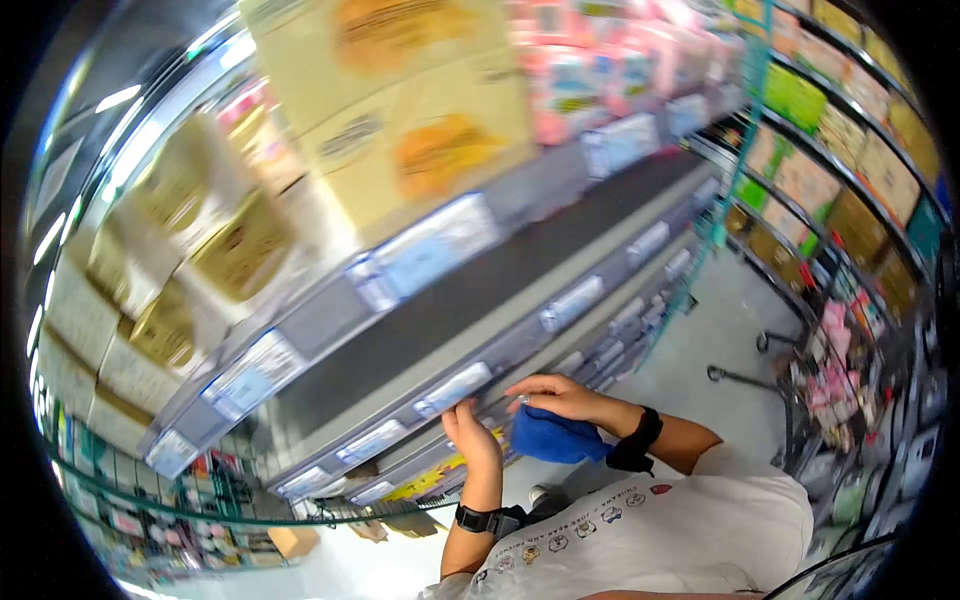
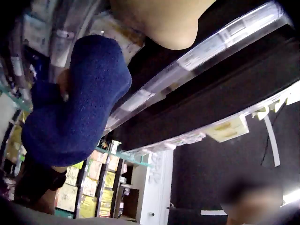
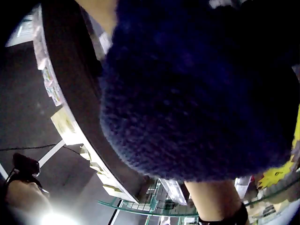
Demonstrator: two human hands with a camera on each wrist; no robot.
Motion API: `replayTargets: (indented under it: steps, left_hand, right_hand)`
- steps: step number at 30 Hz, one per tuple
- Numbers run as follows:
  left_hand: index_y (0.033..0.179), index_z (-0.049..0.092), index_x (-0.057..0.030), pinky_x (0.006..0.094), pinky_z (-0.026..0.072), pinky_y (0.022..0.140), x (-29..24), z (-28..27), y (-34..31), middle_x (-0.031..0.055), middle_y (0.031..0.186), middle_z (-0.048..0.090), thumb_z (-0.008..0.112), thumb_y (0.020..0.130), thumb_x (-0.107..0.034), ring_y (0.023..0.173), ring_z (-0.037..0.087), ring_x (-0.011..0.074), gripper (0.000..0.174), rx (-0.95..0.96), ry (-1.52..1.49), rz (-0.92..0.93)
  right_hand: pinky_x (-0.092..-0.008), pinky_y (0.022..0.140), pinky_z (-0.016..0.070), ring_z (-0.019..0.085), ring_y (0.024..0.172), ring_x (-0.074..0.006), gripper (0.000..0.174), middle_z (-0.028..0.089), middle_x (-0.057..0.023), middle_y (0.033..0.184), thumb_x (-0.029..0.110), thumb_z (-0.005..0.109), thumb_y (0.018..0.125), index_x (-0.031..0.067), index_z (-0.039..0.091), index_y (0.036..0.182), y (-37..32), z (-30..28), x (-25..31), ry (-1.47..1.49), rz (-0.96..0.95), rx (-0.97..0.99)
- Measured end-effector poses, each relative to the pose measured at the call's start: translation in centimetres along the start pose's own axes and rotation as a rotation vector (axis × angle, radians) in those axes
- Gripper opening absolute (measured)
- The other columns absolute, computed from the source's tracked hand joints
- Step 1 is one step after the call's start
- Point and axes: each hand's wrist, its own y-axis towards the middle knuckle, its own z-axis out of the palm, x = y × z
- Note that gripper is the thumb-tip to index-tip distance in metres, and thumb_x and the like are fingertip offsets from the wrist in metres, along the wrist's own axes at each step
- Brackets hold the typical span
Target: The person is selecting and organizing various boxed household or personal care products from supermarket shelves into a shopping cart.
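Dark shelf (image 1: 480, 290), cardboard boxes (image 1: 400, 110) on tier above. Price-label rail (image 1: 452, 388) along front edge, under both hands. Blue cloth (image 1: 553, 440) bunched against rail, apparently for wiping; right hand (image 1: 562, 396) grip wrapped round it. Left hand (image 1: 472, 438) fingertips at rail, seemingly steadying; grip pinching or merely touching, cannot tell.

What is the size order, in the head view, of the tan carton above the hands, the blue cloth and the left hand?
1. tan carton, clearly largest.
2. blue cloth and left hand look about alike, so unranked.
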Motion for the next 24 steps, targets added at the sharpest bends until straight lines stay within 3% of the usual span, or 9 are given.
replayTargets:
  steps: [2,5,8,10,13,14,16,19,24]
  left_hand:
    - [0.111,0.052,0.0003,0.027,0.0411,0.08,2.1,2.0,-2.0,0.0085,0.109,0.055,0.046,0.086,-0.01,0.099,0.05,0.0136,0.028,0.138,0.121,0.033]
    - [0.113,0.053,-0.0005,0.0265,0.0405,0.083,4.5,7.0,-7.5,0.0089,0.113,0.054,0.046,0.087,-0.012,0.101,0.05,0.0142,0.029,0.358,0.172,-0.15]
    - [0.121,0.046,-0.0006,0.028,0.0404,0.086,10.6,11.2,-13.1,0.0092,0.115,0.052,0.05,0.088,-0.019,0.102,0.05,0.0162,0.038,0.721,0.284,-0.397]
    - [0.125,0.042,-0.0048,0.0293,0.0419,0.083,12.2,14.2,-17.9,0.0071,0.11,0.052,0.055,0.085,-0.024,0.097,0.051,0.0152,0.046,0.934,0.413,-0.711]
    - [0.125,0.041,-0.0132,0.0277,0.047,0.068,16.6,18.0,-24.9,0.0018,0.101,0.054,0.056,0.085,-0.021,0.087,0.054,0.0106,0.044,1.129,0.433,-0.978]
    - [0.125,0.04,-0.0108,0.0261,0.0486,0.067,17.0,19.8,-27.1,0.0033,0.099,0.055,0.057,0.084,-0.014,0.085,0.056,0.0117,0.044,1.157,0.355,-1.03]
    - [0.12,0.039,-0.0028,0.0241,0.0475,0.067,19.8,22.3,-31.4,0.0084,0.102,0.055,0.062,0.081,-0.012,0.085,0.056,0.0132,0.047,1.222,0.356,-1.046]
    - [0.118,0.038,0.0023,0.0293,0.0496,0.075,21.3,25.8,-37.8,0.016,0.103,0.055,0.064,0.077,-0.005,0.091,0.058,0.0212,0.049,1.294,0.28,-1.078]
    - [0.112,0.044,0.0015,0.0312,0.0495,0.073,24.6,29.7,-46.2,0.0133,0.099,0.057,0.061,0.079,-0.007,0.087,0.059,0.0221,0.038,1.567,0.429,-1.092]
  right_hand:
    - [-0.0254,0.083,0.0424,0.054,0.097,-0.011,0.032,0.061,-0.0091,0.105,0.009,0.047,0.089,0.004,0.051,0.121,-4.0,-2.2,-0.2,-0.036,-0.021,-0.106]
    - [-0.0253,0.081,0.0436,0.055,0.095,-0.0113,0.028,0.06,-0.0075,0.103,0.008,0.05,0.087,0.002,0.054,0.114,-11.4,-5.7,-1.2,0.031,-0.082,-0.351]
    - [-0.0279,0.084,0.0437,0.056,0.096,-0.0154,0.026,0.06,-0.0087,0.104,0.014,0.056,0.084,0.0026,0.057,0.108,-19.3,-9.4,-4.2,-0.077,-0.163,-0.704]
    - [-0.0299,0.086,0.0438,0.057,0.097,-0.0179,0.027,0.06,-0.0093,0.104,0.017,0.059,0.083,0.0038,0.058,0.107,-25.2,-10.9,-4.7,-0.263,-0.15,-0.969]
    - [-0.0313,0.085,0.0439,0.057,0.096,-0.0185,0.028,0.06,-0.0096,0.103,0.018,0.06,0.082,0.0047,0.058,0.107,-34.3,-12.2,-5.0,-0.304,0.021,-1.23]
    - [-0.0309,0.084,0.0438,0.056,0.096,-0.0175,0.029,0.06,-0.0095,0.103,0.016,0.06,0.082,0.0042,0.057,0.107,-37.3,-12.2,-5.3,-0.292,0.082,-1.322]
    - [-0.0296,0.082,0.0441,0.055,0.093,-0.0155,0.03,0.059,-0.0071,0.102,0.017,0.06,0.082,0.0047,0.055,0.11,-43.0,-12.1,-5.9,-0.215,0.087,-1.424]
    - [-0.0279,0.081,0.0447,0.053,0.093,-0.0132,0.035,0.056,-0.0057,0.105,0.016,0.061,0.084,0.0031,0.052,0.114,-49.8,-11.9,-8.0,0.042,0.021,-1.529]
    - [-0.0298,0.081,0.0461,0.057,0.092,-0.0163,0.05,0.059,-0.0094,0.103,0.029,0.067,0.079,0.0001,0.049,0.116,-57.3,-9.9,-8.4,0.345,-0.089,-1.703]
